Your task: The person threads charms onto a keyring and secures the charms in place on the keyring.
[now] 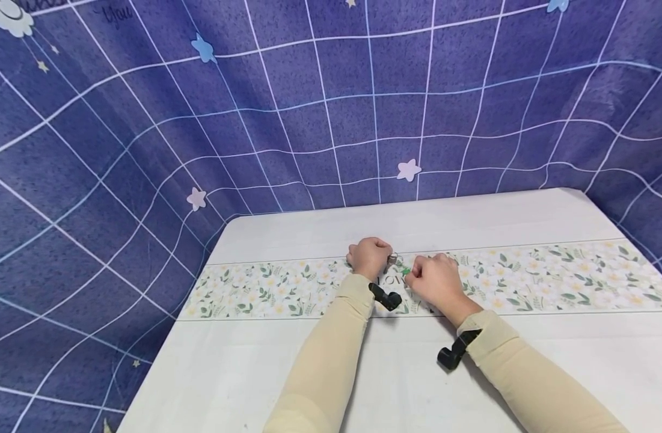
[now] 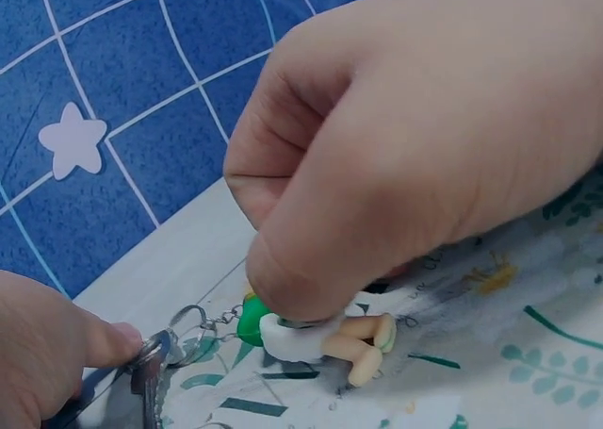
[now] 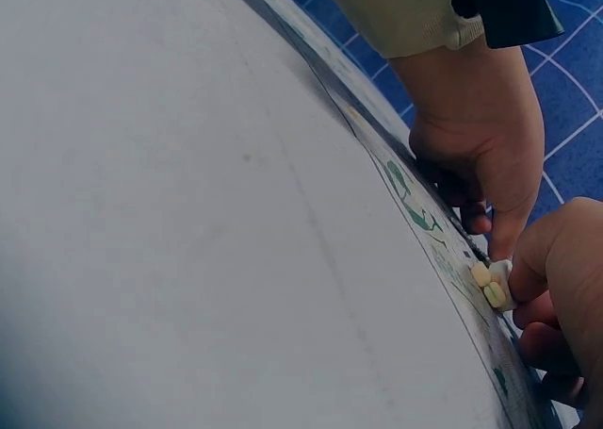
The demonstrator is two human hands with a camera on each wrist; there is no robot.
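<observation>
My left hand (image 1: 370, 255) pinches a bunch of metal keys (image 2: 149, 372) over the flowered strip. Those keys hang on a silver split ring (image 2: 188, 333), joined by a short chain to a small figurine (image 2: 292, 342). Green at the top, the figurine has a white body and two pale legs that point away from the ring. My right hand (image 1: 436, 279) holds it from above with curled fingers, hiding part of it. In the right wrist view only its pale feet (image 3: 490, 292) and some white show beside the right fingertips. The hands are close together but apart.
A white table (image 1: 244, 361) carries a flowered runner band (image 1: 504, 279) with printed lettering under the hands. Behind and to the left hangs a blue grid-patterned curtain (image 1: 309, 108) with stars. Black wrist cameras (image 1: 452, 358) are strapped over both sleeves.
</observation>
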